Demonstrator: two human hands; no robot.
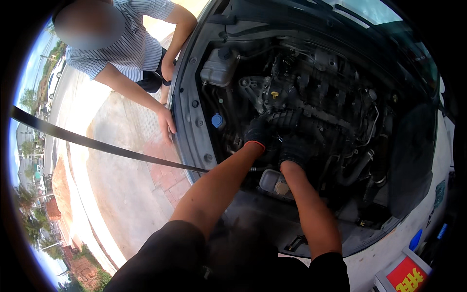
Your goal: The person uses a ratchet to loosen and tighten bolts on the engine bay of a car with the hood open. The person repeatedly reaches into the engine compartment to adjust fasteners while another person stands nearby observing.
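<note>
The engine point(316, 90) sits in the frame's upper right; the gloved left hand point(256, 132) and right hand point(295, 150) reach in near the center, whether open or closed I cannot tell.

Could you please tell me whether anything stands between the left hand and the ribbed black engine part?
Nothing visible does: the left hand is close beside the ribbed black engine part, though it is too dark to tell whether they touch.
</note>
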